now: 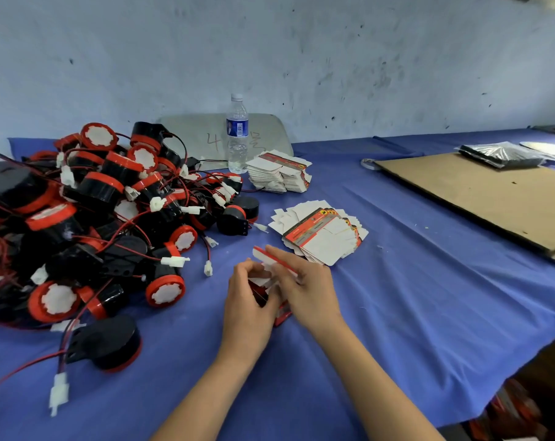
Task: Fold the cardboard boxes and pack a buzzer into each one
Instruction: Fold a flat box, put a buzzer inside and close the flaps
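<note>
I have a small red-and-white cardboard box [274, 275] pinched between both hands over the blue tablecloth [428, 281]. My left hand [249, 300] is curled tight around its lower body, and my right hand [304, 288] has its fingers closed on the open white flap at the top. The print on the box is too blurred to read.

Just beyond my right hand lies a fanned stack of flat boxes [320, 233], glossy card with red bands and yellow marks, the wording illegible. A second, squarer stack [281, 173] sits farther back beside a clear plastic water bottle [237, 135] with a blue-and-white label (barcode visible, text not). Behind the bottle leans a grey rounded board [199, 135] with a red handwritten "4" on it.

To my left is the pile of buzzers [110, 211]: round black plastic drums with red rims, white faces, thin red and black wires and white connectors, all tangled. On the far right lie a flat brown cardboard sheet [492, 198] and a shiny plastic bag [502, 155] of dark parts.
</note>
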Tool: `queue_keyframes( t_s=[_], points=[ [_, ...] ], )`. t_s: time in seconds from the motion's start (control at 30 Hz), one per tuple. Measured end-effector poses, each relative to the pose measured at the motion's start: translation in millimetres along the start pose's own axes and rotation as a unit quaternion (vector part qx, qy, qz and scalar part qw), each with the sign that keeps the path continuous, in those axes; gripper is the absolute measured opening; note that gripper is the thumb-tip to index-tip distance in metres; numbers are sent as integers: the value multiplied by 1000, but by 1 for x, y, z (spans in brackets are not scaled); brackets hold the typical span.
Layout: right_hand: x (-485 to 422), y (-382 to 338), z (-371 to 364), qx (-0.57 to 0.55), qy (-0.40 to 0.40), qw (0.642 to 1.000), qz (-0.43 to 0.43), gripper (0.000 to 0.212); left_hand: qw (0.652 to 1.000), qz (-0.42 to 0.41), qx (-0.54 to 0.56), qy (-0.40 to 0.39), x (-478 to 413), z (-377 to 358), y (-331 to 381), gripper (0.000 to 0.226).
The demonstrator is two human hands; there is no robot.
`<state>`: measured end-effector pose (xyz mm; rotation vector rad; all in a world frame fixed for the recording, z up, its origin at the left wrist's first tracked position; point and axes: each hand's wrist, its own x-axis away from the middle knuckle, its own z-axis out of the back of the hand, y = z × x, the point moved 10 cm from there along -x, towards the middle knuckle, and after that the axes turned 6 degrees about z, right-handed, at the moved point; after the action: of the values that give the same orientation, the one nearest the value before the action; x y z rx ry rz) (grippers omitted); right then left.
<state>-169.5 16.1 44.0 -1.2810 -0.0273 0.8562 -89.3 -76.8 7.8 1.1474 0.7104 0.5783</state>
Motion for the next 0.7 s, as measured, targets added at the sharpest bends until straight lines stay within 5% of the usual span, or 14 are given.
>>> queue_keyframes(
  t_s=[0.13, 0.27, 0.37, 0.7],
  points=[
    [4, 2, -6, 30, -25, 999, 18, 39, 999, 42, 7, 16, -2, 6, -8, 38],
    [14, 7, -11, 49, -40, 997, 41, 27, 990, 81, 17, -116, -6, -4, -17, 41],
    [17, 7, -10, 42, -43, 997, 47, 28, 965, 120, 49, -229, -2, -13, -23, 68],
    [21, 3, -13, 95, -68, 990, 79, 31, 970, 131, 46, -199, -4, -3, -29, 68]
  ],
)
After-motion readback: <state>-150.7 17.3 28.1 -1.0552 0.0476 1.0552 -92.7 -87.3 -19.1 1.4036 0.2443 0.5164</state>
